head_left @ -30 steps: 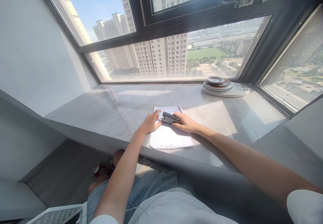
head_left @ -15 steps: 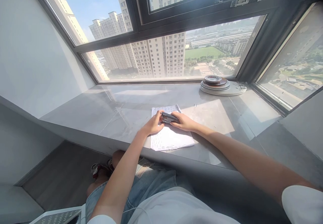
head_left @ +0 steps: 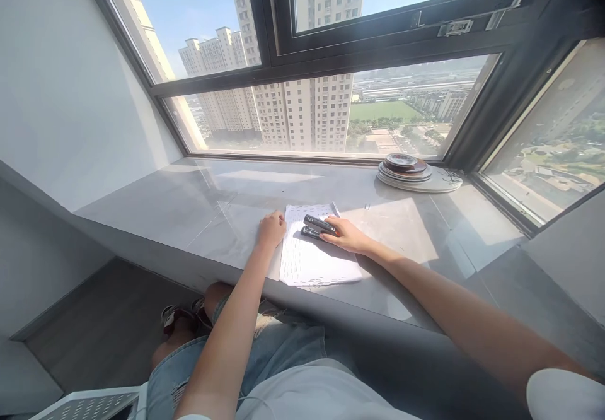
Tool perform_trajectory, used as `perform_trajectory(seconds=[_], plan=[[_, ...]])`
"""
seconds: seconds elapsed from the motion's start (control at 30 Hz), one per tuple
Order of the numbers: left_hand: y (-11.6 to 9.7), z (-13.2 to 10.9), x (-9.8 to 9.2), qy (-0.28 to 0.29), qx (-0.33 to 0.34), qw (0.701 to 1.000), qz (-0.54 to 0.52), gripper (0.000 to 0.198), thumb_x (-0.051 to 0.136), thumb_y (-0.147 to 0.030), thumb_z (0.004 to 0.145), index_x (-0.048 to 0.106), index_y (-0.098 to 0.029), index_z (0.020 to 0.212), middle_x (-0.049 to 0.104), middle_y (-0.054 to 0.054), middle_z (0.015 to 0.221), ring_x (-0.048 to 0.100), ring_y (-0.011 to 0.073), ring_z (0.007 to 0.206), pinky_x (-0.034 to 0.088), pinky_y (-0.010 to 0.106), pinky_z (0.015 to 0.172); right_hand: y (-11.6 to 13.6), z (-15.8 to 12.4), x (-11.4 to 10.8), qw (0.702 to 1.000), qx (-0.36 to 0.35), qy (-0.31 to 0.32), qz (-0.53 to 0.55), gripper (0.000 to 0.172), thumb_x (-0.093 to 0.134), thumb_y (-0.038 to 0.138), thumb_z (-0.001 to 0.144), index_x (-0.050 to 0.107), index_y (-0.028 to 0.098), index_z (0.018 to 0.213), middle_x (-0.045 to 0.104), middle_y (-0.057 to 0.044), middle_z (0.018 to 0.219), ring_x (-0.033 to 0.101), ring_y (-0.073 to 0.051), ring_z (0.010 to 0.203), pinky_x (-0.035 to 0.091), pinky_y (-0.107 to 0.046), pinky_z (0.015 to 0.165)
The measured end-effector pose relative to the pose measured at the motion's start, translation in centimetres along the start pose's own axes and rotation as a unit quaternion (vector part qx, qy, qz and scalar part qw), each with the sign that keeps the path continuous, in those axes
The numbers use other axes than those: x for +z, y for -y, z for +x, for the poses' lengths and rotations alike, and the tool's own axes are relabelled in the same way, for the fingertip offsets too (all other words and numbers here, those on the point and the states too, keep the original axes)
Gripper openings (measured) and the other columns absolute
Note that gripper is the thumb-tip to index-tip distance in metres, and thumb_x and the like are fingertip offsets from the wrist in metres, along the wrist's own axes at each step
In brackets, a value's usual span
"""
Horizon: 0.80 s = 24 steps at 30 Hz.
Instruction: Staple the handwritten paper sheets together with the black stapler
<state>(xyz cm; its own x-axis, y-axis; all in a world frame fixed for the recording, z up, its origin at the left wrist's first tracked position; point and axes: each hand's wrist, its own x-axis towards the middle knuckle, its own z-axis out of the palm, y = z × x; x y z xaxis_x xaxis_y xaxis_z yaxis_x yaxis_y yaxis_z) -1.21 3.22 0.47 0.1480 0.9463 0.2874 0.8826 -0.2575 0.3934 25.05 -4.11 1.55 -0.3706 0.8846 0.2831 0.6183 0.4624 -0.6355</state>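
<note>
My right hand [head_left: 348,235] is wrapped around the back end of a black stapler [head_left: 317,224], whose jaws are parted and point left. Beneath the stapler lies a stack of white paper [head_left: 321,262] with rows of short dark marks, near the front edge of the sill. Beside the stack's upper left edge, my left hand [head_left: 273,228] rests with its fingers curled in. Whatever those fingers hold, if anything, is hidden.
A pile of plates [head_left: 405,169] sits on a wider pale board or dish [head_left: 447,181] at the back right, against the window frame [head_left: 293,69]. A few tiny staple-like bits [head_left: 367,206] lie right of the paper on the tiled sill [head_left: 165,209].
My left hand has let go of the stapler's front end and moved left to the paper's edge. The stapler stays in my right hand. The camera view has shifted slightly.
</note>
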Motion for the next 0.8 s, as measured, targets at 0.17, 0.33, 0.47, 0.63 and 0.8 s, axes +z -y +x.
perform_trajectory(seconds=[0.17,0.33,0.47,0.63,0.8], plan=[[-0.25,-0.11,0.04,0.001,0.013,1.0,0.017,0.017,0.051,-0.007,0.084,0.061,-0.021,0.086,0.071,0.008,0.089,0.065,0.0255,0.092,0.042,0.036,0.084,-0.14,0.07,0.05,1.0,-0.01,0.016,-0.001,0.025,0.058,0.045,0.091,0.056,0.02,0.087,0.062,-0.002,0.087,0.055,-0.019,0.079,0.039,-0.03,0.07],[-0.29,-0.22,-0.14,0.0,0.011,1.0,-0.002,0.018,0.052,-0.006,0.083,0.061,-0.021,0.085,0.07,0.007,0.084,0.064,0.0257,0.091,0.042,0.037,0.085,0.16,-0.03,-0.01,1.0,-0.006,0.01,0.005,0.024,0.059,0.043,0.09,0.056,0.02,0.087,0.062,-0.003,0.089,0.055,-0.019,0.081,0.041,-0.031,0.072],[-0.2,-0.3,-0.21,-0.001,0.013,1.0,-0.007,0.018,0.052,-0.006,0.083,0.061,-0.021,0.084,0.069,0.007,0.083,0.064,0.0254,0.09,0.042,0.037,0.086,0.33,-0.04,-0.01,1.0,-0.003,0.01,-0.005,0.023,0.059,0.043,0.09,0.056,0.02,0.087,0.062,-0.003,0.088,0.055,-0.019,0.079,0.041,-0.031,0.072],[-0.04,-0.3,-0.13,0.002,0.018,1.0,-0.009,0.019,0.049,-0.006,0.084,0.06,-0.021,0.085,0.069,0.006,0.083,0.064,0.0241,0.088,0.042,0.035,0.085,0.24,-0.08,0.01,1.0,-0.003,0.012,0.005,0.024,0.059,0.044,0.091,0.055,0.021,0.088,0.062,-0.002,0.09,0.055,-0.019,0.078,0.04,-0.031,0.071],[-0.06,-0.26,-0.12,0.002,0.014,1.0,0.0,0.018,0.049,-0.007,0.086,0.061,-0.021,0.085,0.069,0.007,0.088,0.063,0.0248,0.09,0.042,0.036,0.084,0.21,-0.03,0.12,1.0,-0.001,0.014,0.005,0.024,0.059,0.042,0.09,0.051,0.021,0.083,0.06,-0.002,0.088,0.054,-0.018,0.079,0.039,-0.031,0.071]])
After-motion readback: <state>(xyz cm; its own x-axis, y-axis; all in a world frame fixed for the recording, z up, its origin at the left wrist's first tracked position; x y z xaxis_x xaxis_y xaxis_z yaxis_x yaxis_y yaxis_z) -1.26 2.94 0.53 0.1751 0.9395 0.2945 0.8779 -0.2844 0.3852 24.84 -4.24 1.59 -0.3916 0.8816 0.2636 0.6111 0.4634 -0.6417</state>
